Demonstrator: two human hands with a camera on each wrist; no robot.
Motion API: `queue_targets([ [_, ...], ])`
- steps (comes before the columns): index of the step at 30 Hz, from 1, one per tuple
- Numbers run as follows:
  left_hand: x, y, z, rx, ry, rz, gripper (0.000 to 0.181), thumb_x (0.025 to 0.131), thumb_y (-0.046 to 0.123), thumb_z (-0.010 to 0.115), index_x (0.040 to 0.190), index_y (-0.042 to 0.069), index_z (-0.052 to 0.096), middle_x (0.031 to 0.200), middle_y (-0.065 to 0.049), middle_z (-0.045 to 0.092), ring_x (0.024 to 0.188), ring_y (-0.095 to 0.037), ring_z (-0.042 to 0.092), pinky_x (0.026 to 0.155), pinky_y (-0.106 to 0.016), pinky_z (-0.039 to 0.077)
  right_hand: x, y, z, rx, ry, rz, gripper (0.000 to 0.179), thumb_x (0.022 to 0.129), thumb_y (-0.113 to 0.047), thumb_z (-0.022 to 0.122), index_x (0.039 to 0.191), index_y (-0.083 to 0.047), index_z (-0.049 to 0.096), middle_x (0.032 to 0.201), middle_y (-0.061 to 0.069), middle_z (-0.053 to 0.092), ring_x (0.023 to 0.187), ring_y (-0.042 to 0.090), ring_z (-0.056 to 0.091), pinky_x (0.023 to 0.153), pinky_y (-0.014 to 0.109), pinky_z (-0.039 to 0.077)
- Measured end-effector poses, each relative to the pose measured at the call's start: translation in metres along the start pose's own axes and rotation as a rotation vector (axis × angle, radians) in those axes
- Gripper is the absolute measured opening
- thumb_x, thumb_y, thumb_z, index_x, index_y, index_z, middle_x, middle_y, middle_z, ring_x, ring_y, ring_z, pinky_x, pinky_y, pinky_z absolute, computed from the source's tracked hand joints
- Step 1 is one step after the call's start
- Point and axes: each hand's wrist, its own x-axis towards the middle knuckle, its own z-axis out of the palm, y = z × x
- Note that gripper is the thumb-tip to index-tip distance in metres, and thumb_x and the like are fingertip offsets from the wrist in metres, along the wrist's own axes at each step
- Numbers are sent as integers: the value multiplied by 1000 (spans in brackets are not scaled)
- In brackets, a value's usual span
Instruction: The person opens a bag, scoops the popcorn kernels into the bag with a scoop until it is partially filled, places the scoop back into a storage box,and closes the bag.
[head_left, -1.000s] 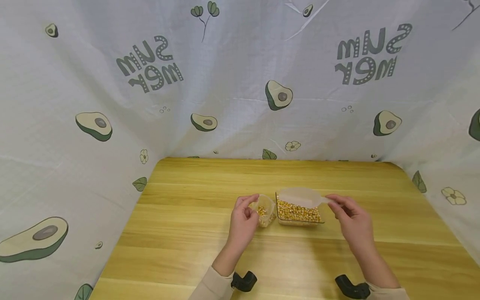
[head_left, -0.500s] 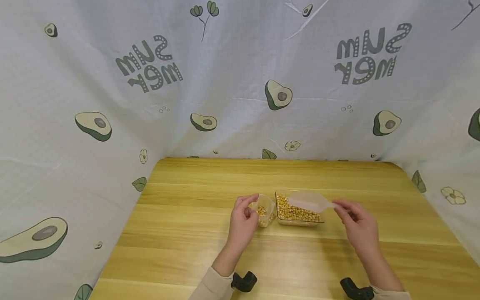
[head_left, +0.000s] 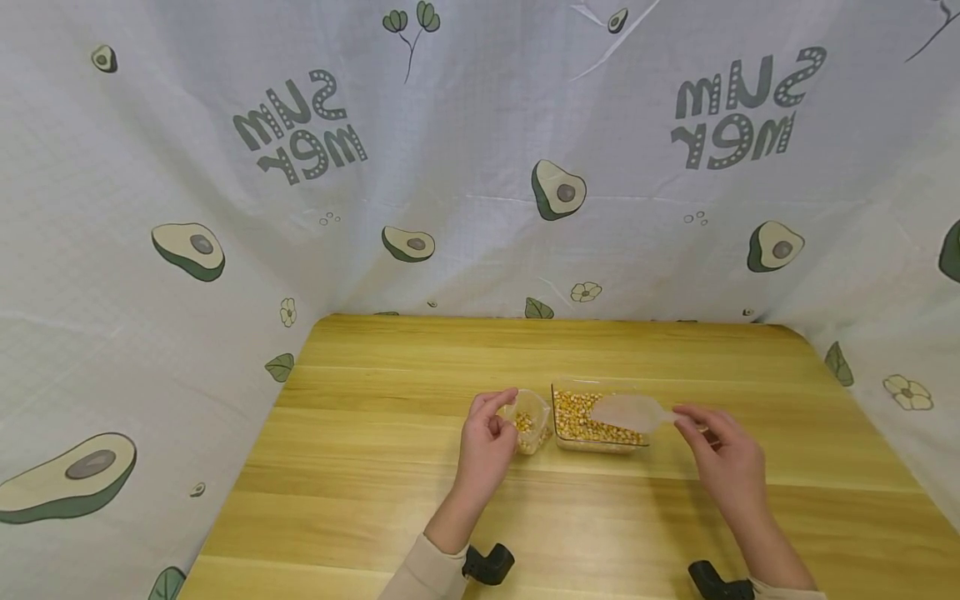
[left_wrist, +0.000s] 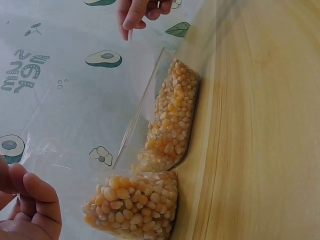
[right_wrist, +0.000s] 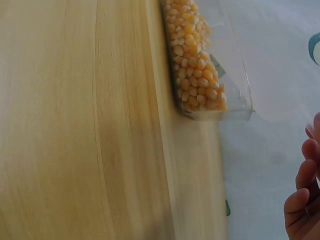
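Note:
My left hand (head_left: 487,443) pinches the top of a clear plastic bag (head_left: 542,437), which stands upright on the table with corn kernels (left_wrist: 132,205) filling its lower part. Just right of it sits a clear rectangular container (head_left: 592,447) holding more corn kernels (left_wrist: 172,115). By its handle, my right hand (head_left: 726,462) holds a translucent white scoop (head_left: 633,412) over the container's right part. The scoop tilts down to the left; whether its tip touches the kernels cannot be told. In the right wrist view only some fingers (right_wrist: 297,200) of the right hand appear.
A wooden table (head_left: 360,467) carries everything. Behind it and at both sides hangs a pale curtain (head_left: 465,125) printed with avocados, leaves and lettering. Black wrist mounts (head_left: 489,564) sit on both forearms.
My right hand has moved the scoop rightward and slightly nearer, from the container's far-left part to its right part. The left hand and the bag have stayed in place.

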Motion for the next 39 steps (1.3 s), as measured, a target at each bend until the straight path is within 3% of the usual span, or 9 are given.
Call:
queue_targets([
  [5, 0, -1, 0, 4, 5, 4, 51, 87, -12, 48, 133, 5, 63, 124, -13, 54, 56, -1, 39, 49, -13, 36, 2, -1, 1, -34, 45, -107, 18, 87, -3, 73, 104, -7, 76, 86, 0, 65, 69, -22, 44, 58, 5, 40],
  [7, 0, 0, 0, 3, 6, 4, 51, 87, -12, 48, 133, 5, 63, 124, -13, 54, 56, -1, 39, 49, -13, 36, 3, -1, 1, -40, 57, -147, 19, 84, 0, 74, 103, -5, 76, 85, 7, 65, 68, -22, 41, 55, 7, 38],
  [14, 0, 0, 0, -8, 7, -3, 51, 87, -11, 48, 134, 6, 63, 125, -12, 53, 55, -1, 37, 48, -13, 35, 7, -4, 1, -109, 67, -217, 22, 79, 1, 79, 99, -7, 77, 80, 3, 62, 63, -16, 35, 49, 13, 30],
  [24, 1, -3, 0, 12, 1, 0, 52, 87, -11, 46, 134, 4, 62, 123, -13, 53, 55, -1, 37, 49, -13, 35, 12, -2, 8, -235, 7, -270, 26, 74, -6, 83, 99, -11, 77, 81, 2, 64, 58, -7, 29, 45, 19, 24],
  [29, 2, -3, 0, 11, 7, 16, 52, 86, -11, 46, 134, 1, 61, 122, -13, 53, 55, 0, 37, 48, -12, 34, 13, -1, 13, -245, -24, -269, 27, 73, -6, 83, 99, -12, 77, 81, 0, 64, 56, -5, 28, 44, 21, 25],
  [39, 2, -4, -1, 7, 8, -17, 52, 88, -11, 48, 135, 6, 62, 125, -12, 53, 55, -2, 38, 49, -14, 36, 14, 2, 23, -223, -122, -232, 23, 77, -10, 81, 100, -12, 78, 79, -1, 65, 56, -3, 31, 46, 22, 27],
])
